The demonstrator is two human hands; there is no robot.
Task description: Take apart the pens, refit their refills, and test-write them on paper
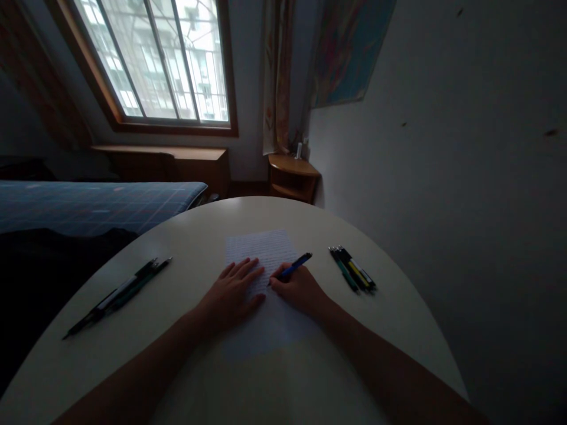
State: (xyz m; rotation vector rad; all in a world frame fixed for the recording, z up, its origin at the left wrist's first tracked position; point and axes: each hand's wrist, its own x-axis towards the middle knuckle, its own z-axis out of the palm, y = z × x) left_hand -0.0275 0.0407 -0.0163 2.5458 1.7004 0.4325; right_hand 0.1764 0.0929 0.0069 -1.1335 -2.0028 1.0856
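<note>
Evidently, a blue pen is clasped in the right hand, tip down at the paper, which is held flat under the spread left hand just beside. The pen is judged light and stiff, best gripped near its tip; the paper, thin and easily creased. Dark pens are laid left of the hands, more pens right, on the table.

Slim blue-and-black pen; white rectangular paper sheet bears dark lines; round cream counter; blue plaid fabric mattress; brown wooden window frame.
</note>
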